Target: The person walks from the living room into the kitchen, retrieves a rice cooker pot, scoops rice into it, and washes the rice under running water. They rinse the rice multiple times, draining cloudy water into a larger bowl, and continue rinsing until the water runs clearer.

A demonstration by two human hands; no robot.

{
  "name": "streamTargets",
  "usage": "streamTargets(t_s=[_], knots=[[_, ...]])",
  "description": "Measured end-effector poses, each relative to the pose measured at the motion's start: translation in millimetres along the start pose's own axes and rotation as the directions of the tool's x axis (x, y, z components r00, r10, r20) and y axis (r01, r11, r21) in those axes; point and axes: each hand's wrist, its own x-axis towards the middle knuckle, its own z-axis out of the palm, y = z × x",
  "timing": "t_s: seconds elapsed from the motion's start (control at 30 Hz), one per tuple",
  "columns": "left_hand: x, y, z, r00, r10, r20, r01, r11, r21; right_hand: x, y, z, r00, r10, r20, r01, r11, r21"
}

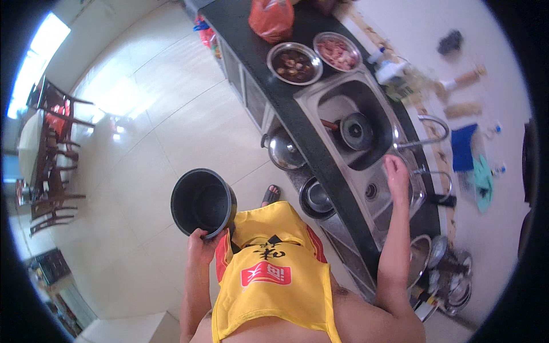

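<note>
My left hand (205, 245) grips the near rim of a black inner pot (201, 201), like one from a rice cooker. The pot hangs over the floor beside my yellow apron, and its visible inside holds nothing. My right hand (397, 172) is over the steel double sink (306, 100), just short of the base of a curved tap (433, 122). Its fingers are bunched; whether they touch the tap is unclear. In the far basin lies a dark pan or lid (357, 131) with a brown handle (329, 124).
On the dark counter (240, 30) stand a bowl of dark liquid with pieces (294, 64), a bowl of raw meat (339, 52) and a red plastic bag (271, 19). Below it sit a lidded pot (285, 150) and steel bowls (317, 197). Wooden chairs (55, 171) are far left.
</note>
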Motion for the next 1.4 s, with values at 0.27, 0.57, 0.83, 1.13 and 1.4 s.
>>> streamTargets(t_s=[0.27,0.57,0.83,1.13,1.4], knots=[[84,6,8,0.997,0.000,-0.080,0.008,0.995,0.099,-76,-101,177,0.638,0.154,0.754,-0.431,0.883,0.185],[145,69,26,0.983,-0.121,-0.141,0.175,0.857,0.485,-147,-106,225,0.498,0.347,0.795,-0.034,0.924,-0.382],[136,129,51,0.997,-0.065,-0.036,0.072,0.708,0.702,-122,-176,206,0.844,0.198,0.499,-0.172,0.980,-0.097],[47,-11,278,0.882,-0.362,0.302,-0.069,0.534,0.842,-86,-46,60,0.711,0.666,0.228,-0.666,0.532,0.522],[85,-175,403,0.825,-0.492,0.277,-0.067,0.401,0.914,112,150,-73,0.606,0.784,-0.132,-0.219,0.324,0.920]])
